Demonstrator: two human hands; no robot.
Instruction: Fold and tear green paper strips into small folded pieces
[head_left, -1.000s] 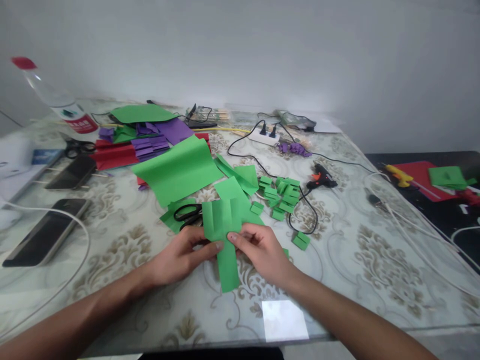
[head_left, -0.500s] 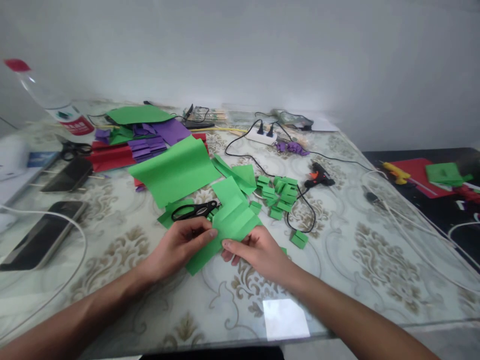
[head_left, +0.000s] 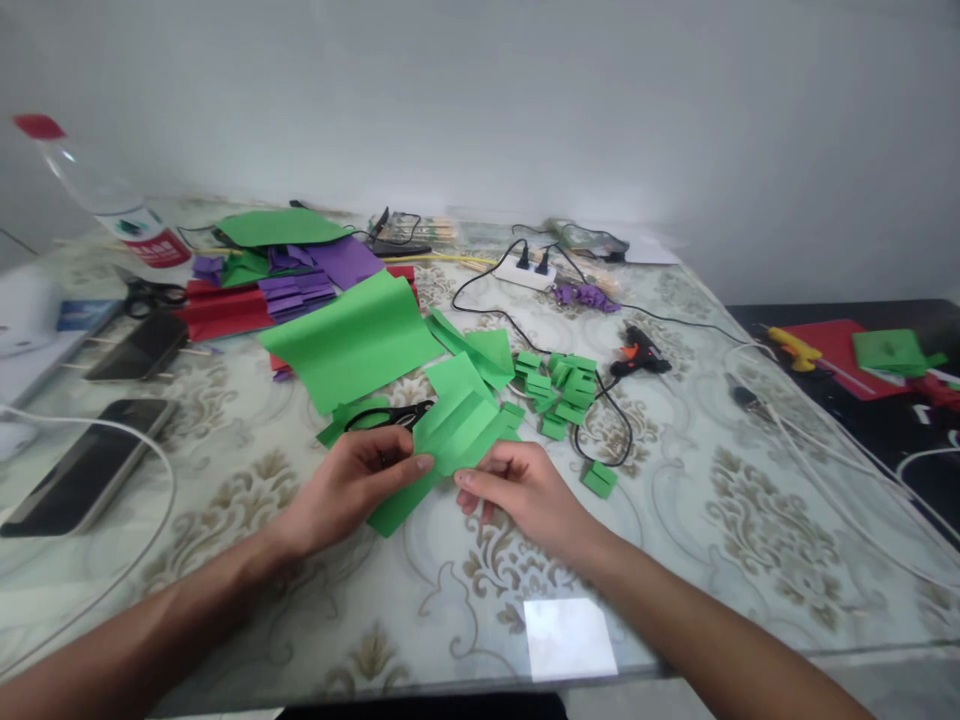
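A creased piece of green paper (head_left: 457, 430) is held up in front of me, its fold lines running across it. My left hand (head_left: 375, 475) pinches its left edge between thumb and fingers. At its lower right corner, my right hand (head_left: 510, 485) has thumb and fingertips closed on the edge, partly hidden behind the paper. Black-handled scissors (head_left: 382, 415) lie just beyond the left hand, their blades covered. A larger green sheet (head_left: 352, 345) rests behind them, and a heap of small folded green paper pieces (head_left: 566, 385) sits beyond the right hand.
A glue gun (head_left: 639, 352) and its looping cable lie at right, near a white power strip (head_left: 525, 270). Purple strips (head_left: 296, 295), a bottle (head_left: 135, 220), a second pair of scissors (head_left: 146, 293) and two phones (head_left: 90, 465) occupy the left. A white cable (head_left: 817, 455) crosses the right side.
The held green paper has tilted and shifted slightly, its fold lines now showing at another angle. My right hand has moved a little right along its edge.
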